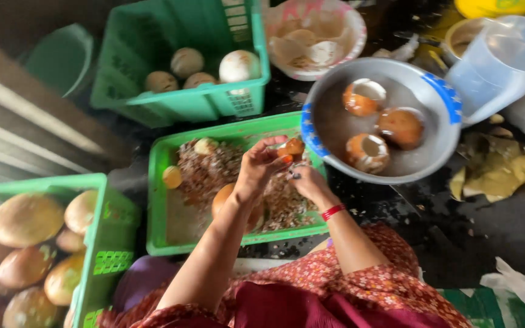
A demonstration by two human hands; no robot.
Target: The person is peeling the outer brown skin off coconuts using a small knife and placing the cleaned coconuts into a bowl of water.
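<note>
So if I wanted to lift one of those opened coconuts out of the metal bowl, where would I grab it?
Probably the front coconut in the metal bowl. It lies alone with its white cut opening facing up. Come from above and cup the round brown sides below the rim, fingers spread around the widest part. The shell looks smooth and curved, so a wide grip should hold better than pinching the cut edge.

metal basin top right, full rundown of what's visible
The metal basin is round, wide and shallow, dull grey, with a rim carrying blue patches on the right and left. It sits upright on the dark, wet surface, its left rim overlapping the far right corner of the green tray. Inside lie three brown husked coconuts, at least two cut open to white insides. A clear plastic jug stands at its right edge. Neither hand touches it.
</note>
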